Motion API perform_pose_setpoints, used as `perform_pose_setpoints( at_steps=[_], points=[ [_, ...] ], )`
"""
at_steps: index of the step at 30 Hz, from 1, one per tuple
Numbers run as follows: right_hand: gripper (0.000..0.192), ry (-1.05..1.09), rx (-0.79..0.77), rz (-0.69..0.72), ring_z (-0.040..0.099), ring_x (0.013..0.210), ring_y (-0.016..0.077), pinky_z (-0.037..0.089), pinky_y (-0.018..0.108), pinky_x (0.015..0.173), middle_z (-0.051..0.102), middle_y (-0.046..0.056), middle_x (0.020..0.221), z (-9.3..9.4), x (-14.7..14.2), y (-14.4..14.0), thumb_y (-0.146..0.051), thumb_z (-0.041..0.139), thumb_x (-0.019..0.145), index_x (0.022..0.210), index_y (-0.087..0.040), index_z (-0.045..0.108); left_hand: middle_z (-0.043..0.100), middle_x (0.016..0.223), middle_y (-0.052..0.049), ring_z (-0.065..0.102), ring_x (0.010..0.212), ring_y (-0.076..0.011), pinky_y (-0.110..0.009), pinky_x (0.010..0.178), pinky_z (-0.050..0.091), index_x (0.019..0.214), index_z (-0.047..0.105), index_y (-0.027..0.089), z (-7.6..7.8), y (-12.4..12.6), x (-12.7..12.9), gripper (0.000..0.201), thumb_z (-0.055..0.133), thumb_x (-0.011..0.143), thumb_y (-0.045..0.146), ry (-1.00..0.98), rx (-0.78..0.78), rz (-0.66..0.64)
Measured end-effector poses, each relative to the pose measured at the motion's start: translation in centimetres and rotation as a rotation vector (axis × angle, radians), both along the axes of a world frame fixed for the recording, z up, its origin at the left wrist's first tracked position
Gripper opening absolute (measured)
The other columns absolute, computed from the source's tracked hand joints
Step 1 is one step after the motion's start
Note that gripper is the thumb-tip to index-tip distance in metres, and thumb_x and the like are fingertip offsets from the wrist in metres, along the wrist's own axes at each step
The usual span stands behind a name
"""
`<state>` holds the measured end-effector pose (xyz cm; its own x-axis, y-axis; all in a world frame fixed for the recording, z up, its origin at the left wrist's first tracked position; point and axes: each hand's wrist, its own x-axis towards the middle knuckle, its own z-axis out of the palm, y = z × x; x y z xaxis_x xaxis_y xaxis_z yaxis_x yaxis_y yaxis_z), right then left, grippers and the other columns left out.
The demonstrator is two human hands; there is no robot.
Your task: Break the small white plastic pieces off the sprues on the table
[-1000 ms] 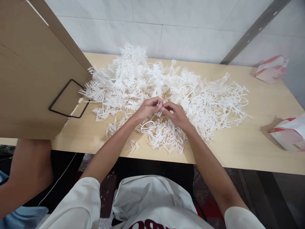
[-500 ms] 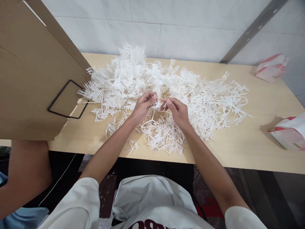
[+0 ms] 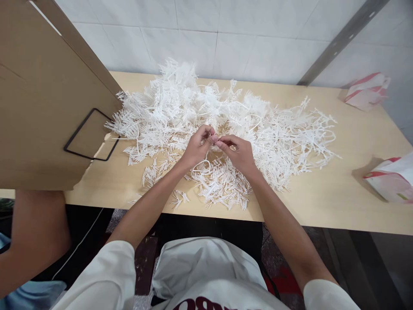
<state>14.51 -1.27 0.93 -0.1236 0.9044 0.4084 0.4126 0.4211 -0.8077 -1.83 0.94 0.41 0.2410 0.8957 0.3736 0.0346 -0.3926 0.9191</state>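
Observation:
White plastic sprigs with thin branching tips lie in a wide heap (image 3: 180, 99) across the table. Over the front of this heap, my left hand (image 3: 200, 145) is closed in a pinch on a white plastic sprig, mostly covered by the fingers. My right hand (image 3: 237, 151) pinches at the same spot, its fingertips meeting those of the left. A curved white stem (image 3: 201, 170) loops below the hands. Small loose pieces (image 3: 226, 187) are spread between my forearms, near the table's front edge.
A large cardboard sheet (image 3: 48, 99) stands on the left, with a black wire frame (image 3: 92, 134) against it. Two red-and-white paper bags, one at the back (image 3: 368, 91) and one nearer (image 3: 392, 180), sit at the right. Another person's arm (image 3: 40, 232) shows at lower left.
My right hand has moved left so that its fingertips meet the left hand's. The small gap between the hands has closed, and the heap looks the same.

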Motion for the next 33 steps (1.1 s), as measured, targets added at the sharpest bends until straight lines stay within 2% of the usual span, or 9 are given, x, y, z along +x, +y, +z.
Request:
perform_pose_setpoints(
  at_steps=[4, 7, 10, 15, 18, 22, 28, 33],
  points=[
    [0.017, 0.027, 0.034, -0.011, 0.068, 0.076, 0.0116, 0.054, 0.027, 0.073, 0.073, -0.002, 0.088, -0.31, 0.38, 0.05, -0.041, 0.062, 0.086, 0.091, -0.027, 0.069, 0.059, 0.089, -0.001, 0.053, 0.078, -0.0091, -0.021, 0.071, 0.044, 0.094, 0.055, 0.020, 0.36, 0.11, -0.24, 0.041, 0.071, 0.074, 0.052, 0.037, -0.066, -0.049],
    [0.018, 0.028, 0.029, -0.006, 0.068, 0.076, 0.0124, 0.055, 0.028, 0.073, 0.072, -0.002, 0.087, -0.58, 0.49, 0.14, -0.043, 0.061, 0.086, 0.090, -0.026, 0.067, 0.060, 0.088, 0.000, 0.054, 0.078, -0.0091, -0.020, 0.071, 0.043, 0.093, 0.057, 0.019, 0.50, 0.26, -0.45, 0.044, 0.075, 0.069, 0.051, 0.068, -0.103, -0.112],
    [0.020, -0.018, 0.039, -0.009, 0.066, 0.076, 0.0131, 0.054, 0.029, 0.072, 0.071, -0.002, 0.085, -0.67, 0.35, 0.17, -0.045, 0.059, 0.087, 0.090, -0.026, 0.064, 0.060, 0.082, 0.001, 0.053, 0.073, -0.0092, -0.020, 0.067, 0.042, 0.090, 0.060, 0.018, 0.40, 0.41, -0.60, 0.040, 0.073, 0.072, 0.051, 0.098, -0.107, -0.125],
    [0.022, -0.049, 0.065, -0.071, 0.064, 0.075, 0.0133, 0.052, 0.029, 0.072, 0.070, -0.001, 0.087, -0.64, 0.09, 0.17, -0.046, 0.058, 0.087, 0.095, -0.026, 0.063, 0.063, 0.079, 0.000, 0.055, 0.073, -0.0114, -0.024, 0.071, 0.043, 0.086, 0.064, 0.017, 0.13, 0.49, -0.64, 0.036, 0.065, 0.078, 0.052, 0.166, -0.041, -0.041],
    [0.026, -0.068, 0.032, -0.034, 0.065, 0.078, 0.0141, 0.052, 0.030, 0.073, 0.071, 0.000, 0.092, -0.70, 0.19, 0.31, -0.048, 0.057, 0.088, 0.101, -0.027, 0.064, 0.066, 0.083, -0.001, 0.057, 0.077, -0.0127, -0.025, 0.074, 0.043, 0.087, 0.065, 0.018, 0.19, 0.37, -0.60, 0.035, 0.063, 0.080, 0.052, 0.200, -0.002, -0.016],
    [0.027, -0.192, 0.086, 0.009, 0.063, 0.078, 0.0143, 0.048, 0.029, 0.071, 0.071, 0.002, 0.091, -0.68, 0.42, 0.39, -0.047, 0.050, 0.092, 0.094, -0.025, 0.066, 0.063, 0.080, 0.000, 0.054, 0.075, -0.0124, -0.025, 0.072, 0.040, 0.086, 0.062, 0.018, 0.35, 0.17, -0.51, 0.026, 0.058, 0.085, 0.044, 0.200, -0.009, -0.040],
    [0.030, -0.198, 0.079, 0.091, 0.055, 0.068, 0.0120, 0.042, 0.027, 0.065, 0.063, 0.000, 0.077, -0.10, 0.47, 0.03, -0.046, 0.048, 0.093, 0.088, -0.022, 0.064, 0.050, 0.068, 0.003, 0.044, 0.065, -0.0095, -0.024, 0.065, 0.034, 0.077, 0.058, 0.017, 0.06, 0.24, -0.29, 0.016, 0.062, 0.080, 0.032, 0.004, -0.157, -0.175],
    [0.030, 0.104, -0.097, 0.199, 0.057, 0.071, 0.0112, 0.045, 0.026, 0.067, 0.062, -0.001, 0.076, 0.20, 0.34, -0.20, -0.048, 0.052, 0.090, 0.086, -0.021, 0.062, 0.050, 0.069, 0.003, 0.047, 0.067, -0.0087, -0.023, 0.066, 0.037, 0.071, 0.055, 0.016, 0.37, -0.12, -0.01, 0.012, 0.064, 0.073, 0.023, -0.242, -0.329, -0.291]
  ],
)
